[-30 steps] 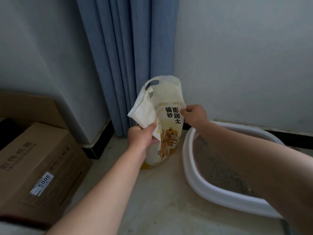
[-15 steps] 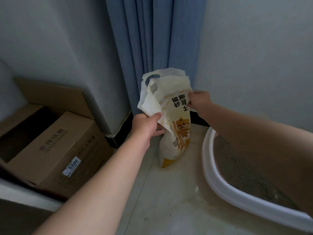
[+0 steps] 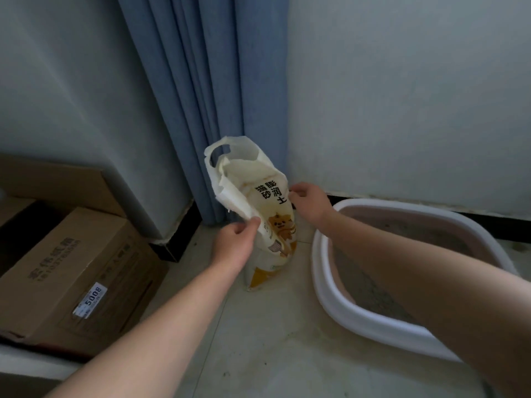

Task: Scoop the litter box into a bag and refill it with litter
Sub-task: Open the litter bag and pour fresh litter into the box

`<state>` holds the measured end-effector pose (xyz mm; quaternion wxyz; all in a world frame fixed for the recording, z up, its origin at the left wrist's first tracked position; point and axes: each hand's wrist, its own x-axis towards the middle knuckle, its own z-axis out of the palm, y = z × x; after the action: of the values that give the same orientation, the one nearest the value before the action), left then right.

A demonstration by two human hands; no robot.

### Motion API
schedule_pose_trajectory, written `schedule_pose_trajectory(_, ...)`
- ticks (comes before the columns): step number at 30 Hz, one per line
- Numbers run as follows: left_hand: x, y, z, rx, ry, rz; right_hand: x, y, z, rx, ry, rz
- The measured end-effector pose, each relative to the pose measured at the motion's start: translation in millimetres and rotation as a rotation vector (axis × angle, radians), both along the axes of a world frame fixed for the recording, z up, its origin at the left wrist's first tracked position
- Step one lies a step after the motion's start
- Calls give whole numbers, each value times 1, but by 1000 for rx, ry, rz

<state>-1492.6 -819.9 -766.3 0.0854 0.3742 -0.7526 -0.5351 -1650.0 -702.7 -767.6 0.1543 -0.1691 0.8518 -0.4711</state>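
Observation:
A cream and yellow litter bag (image 3: 270,214) with a cat picture and black characters stands upright on the floor in front of the curtain, its torn top open. My left hand (image 3: 234,244) pinches the folded left flap of the bag's mouth. My right hand (image 3: 309,202) pinches the bag's right edge near the characters. To the right lies the white-rimmed litter box (image 3: 344,308) with grey litter inside; my right forearm crosses over it.
A blue curtain (image 3: 207,96) hangs in the corner behind the bag. Brown cardboard boxes (image 3: 71,277) stand at the left against the wall. Pale floor tiles (image 3: 267,340) stretch between the boxes and the litter box.
The bag has come down and now stands on the floor. Both hands kept hold of its top edges and dropped with it. The view shifted right and down.

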Motion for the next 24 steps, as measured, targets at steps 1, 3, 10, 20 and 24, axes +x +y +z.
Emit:
schedule_pose_trajectory(1,-2,4,-6,-4,-54,-60,5,6,-1,2,-5,-4)
schedule_pose_trajectory(3,-6,14,-10,-19,-192,-205,17,20,-4,30,-5,-14)
schedule_pose_trajectory(10,-15,49,-6,-600,-235,-521,59,95,2,354,225,85)
schedule_pose_trajectory(20,-14,108,29,-1162,-4,-765,97,179,47,731,469,134)
schedule_pose_trajectory(24,-4,132,49,-1142,65,-756,112,198,53,733,440,104)
